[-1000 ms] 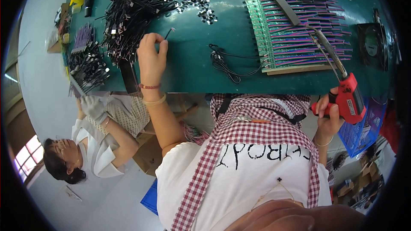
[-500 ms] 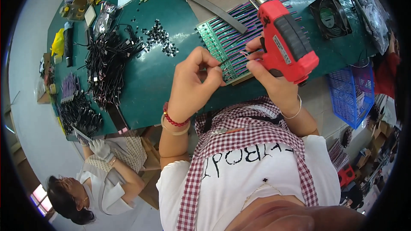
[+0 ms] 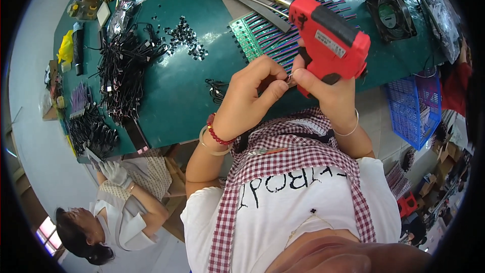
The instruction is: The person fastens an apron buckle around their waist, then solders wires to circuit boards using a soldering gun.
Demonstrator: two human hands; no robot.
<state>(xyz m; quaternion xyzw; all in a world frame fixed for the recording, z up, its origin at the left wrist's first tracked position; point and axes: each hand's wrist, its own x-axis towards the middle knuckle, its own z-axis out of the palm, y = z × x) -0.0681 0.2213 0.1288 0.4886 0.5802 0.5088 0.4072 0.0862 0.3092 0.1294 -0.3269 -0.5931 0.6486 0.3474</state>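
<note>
Since a moment ago your hands have risen closer. Left hand (image 3: pixel 252 96) fingers pinch one thin wire (image 3: pixel 289 77); right hand (image 3: pixel 326 91) grips one red soldering gun (image 3: pixel 331 40), above the green surface's (image 3: pixel 172 96) near edge.

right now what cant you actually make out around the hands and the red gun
- Head view: the small part pinched by the left hand is hidden by its fingers.
- Right hand covers the red soldering gun trigger.
- The gun's body hides part of the circuit board strips.
- Loose black bits are too small to identify.

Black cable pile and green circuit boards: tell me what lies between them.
Head view: a scatter of small black parts on the green table, between cable pile and boards.
</note>
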